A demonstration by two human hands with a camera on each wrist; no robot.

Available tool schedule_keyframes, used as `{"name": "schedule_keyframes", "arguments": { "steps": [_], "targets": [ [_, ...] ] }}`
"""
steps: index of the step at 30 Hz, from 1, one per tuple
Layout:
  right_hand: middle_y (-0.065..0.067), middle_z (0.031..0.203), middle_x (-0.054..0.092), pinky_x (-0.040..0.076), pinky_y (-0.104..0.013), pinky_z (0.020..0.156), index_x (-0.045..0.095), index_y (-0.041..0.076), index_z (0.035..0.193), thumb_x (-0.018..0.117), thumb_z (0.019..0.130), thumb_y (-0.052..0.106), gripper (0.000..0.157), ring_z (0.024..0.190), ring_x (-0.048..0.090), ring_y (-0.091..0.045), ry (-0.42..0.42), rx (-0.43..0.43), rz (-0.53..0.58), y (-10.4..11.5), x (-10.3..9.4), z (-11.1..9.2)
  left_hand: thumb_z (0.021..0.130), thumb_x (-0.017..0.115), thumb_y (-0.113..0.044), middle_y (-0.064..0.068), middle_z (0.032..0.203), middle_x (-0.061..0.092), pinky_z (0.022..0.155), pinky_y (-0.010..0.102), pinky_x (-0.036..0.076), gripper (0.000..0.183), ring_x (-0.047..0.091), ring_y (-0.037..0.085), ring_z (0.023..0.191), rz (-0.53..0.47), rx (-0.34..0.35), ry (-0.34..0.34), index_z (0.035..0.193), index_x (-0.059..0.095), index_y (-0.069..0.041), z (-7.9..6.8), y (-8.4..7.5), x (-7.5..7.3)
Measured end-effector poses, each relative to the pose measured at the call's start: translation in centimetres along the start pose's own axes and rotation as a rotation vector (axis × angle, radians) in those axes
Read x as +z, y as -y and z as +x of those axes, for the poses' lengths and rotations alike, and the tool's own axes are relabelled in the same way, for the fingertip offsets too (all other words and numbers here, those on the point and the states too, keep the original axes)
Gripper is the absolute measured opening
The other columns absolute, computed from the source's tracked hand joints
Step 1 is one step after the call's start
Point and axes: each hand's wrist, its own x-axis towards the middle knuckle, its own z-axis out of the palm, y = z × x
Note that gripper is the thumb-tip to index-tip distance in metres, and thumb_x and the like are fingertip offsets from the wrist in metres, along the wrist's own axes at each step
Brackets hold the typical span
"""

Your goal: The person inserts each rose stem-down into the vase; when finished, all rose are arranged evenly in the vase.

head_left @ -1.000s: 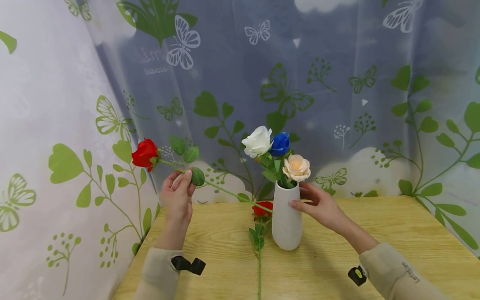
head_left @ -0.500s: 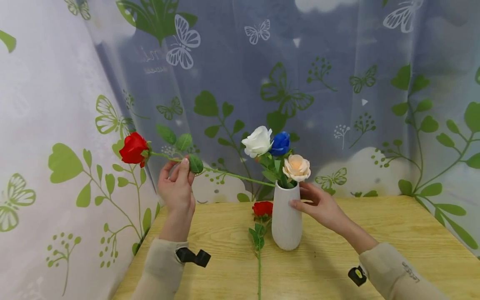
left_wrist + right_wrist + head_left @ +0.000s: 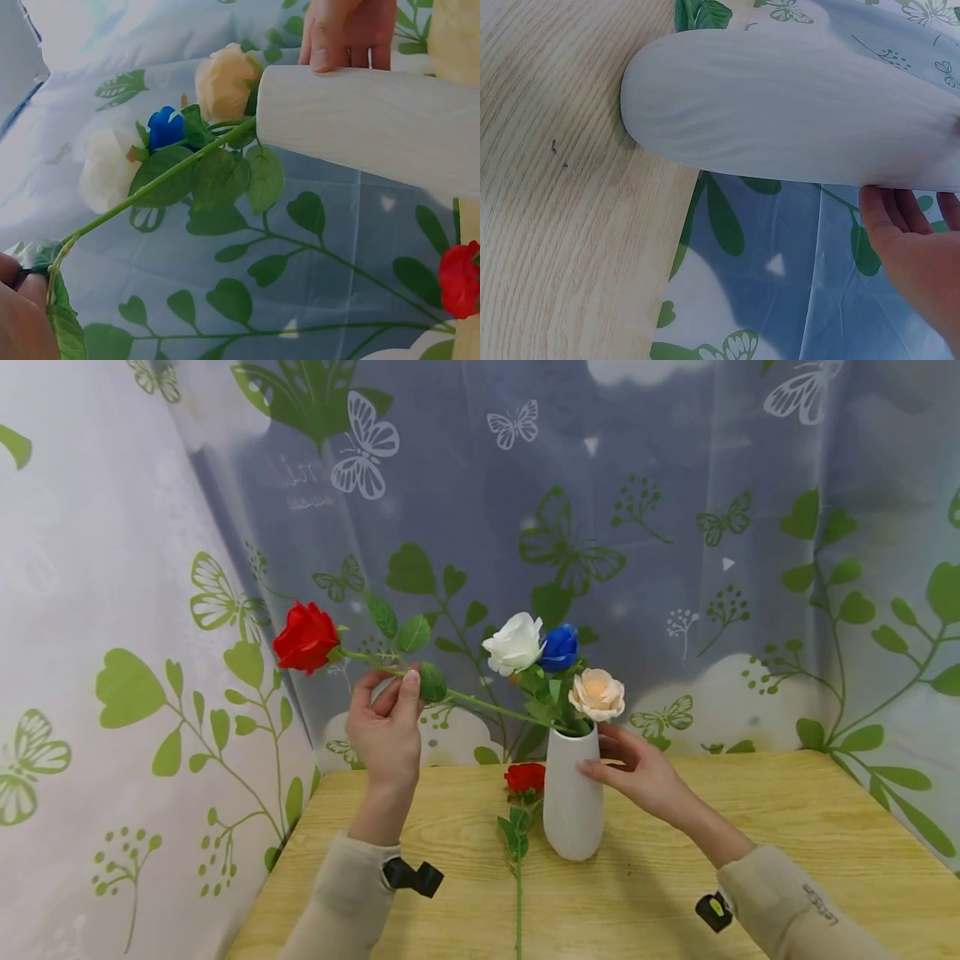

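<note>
In the head view my left hand (image 3: 386,722) pinches the green stem of a red rose (image 3: 307,637) between thumb and fingers, near its leaves. The stem slants down to the right, its lower end at the mouth of a white vase (image 3: 573,793). My right hand (image 3: 641,772) holds the upright vase near its top, thumb in front and fingers behind. A white rose (image 3: 514,644), a blue rose (image 3: 559,647) and a peach rose (image 3: 597,695) stand in the vase. The left wrist view shows the stem (image 3: 142,193) crossing to the vase's rim.
A second red rose (image 3: 525,777) lies on the wooden table (image 3: 450,852) left of the vase, its stem toward the front edge. Behind the table hangs a curtain (image 3: 450,468) printed with leaves and butterflies, continuing along the left side.
My left hand has risen and come rightward with the red rose. The stem's lower end went from beside the vase's body up to its mouth. My right hand stays on the vase.
</note>
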Motion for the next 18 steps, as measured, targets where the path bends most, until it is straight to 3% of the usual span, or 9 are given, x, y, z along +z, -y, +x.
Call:
{"name": "schedule_keyframes", "arguments": {
  "steps": [9,14,18],
  "targets": [
    [-0.022,0.158,0.05,0.056,-0.056,0.107,0.036,0.013,0.164,0.074,0.101,0.034,0.077,0.14,0.055,-0.045,-0.004,0.002,-0.008,-0.3,0.1,0.1,0.093,0.076,0.005,-0.001,0.093,0.082,0.073,0.02,0.063,0.02,0.081,0.014,0.089,0.045,0.195,0.162,0.109,0.068,-0.004,0.0,-0.7,1.0],
    [-0.023,0.158,0.05,0.056,-0.057,0.106,0.036,0.012,0.164,0.073,0.101,0.034,0.076,0.139,0.056,-0.046,-0.006,-0.003,-0.012,-0.4,0.1,0.2,0.093,0.074,0.008,0.001,0.096,0.082,0.079,0.023,0.065,0.02,0.081,0.015,0.094,0.045,0.258,0.261,0.111,0.065,0.008,0.1,-1.2,1.8],
    [-0.023,0.158,0.05,0.056,-0.057,0.107,0.037,0.012,0.164,0.074,0.101,0.033,0.075,0.139,0.056,-0.046,-0.009,-0.002,-0.006,-0.3,0.1,0.1,0.092,0.074,0.009,0.011,0.098,0.082,0.081,0.024,0.065,0.023,0.081,0.019,0.096,0.062,0.281,0.326,0.112,0.063,0.015,-0.5,-0.9,2.6]
  ]
}}
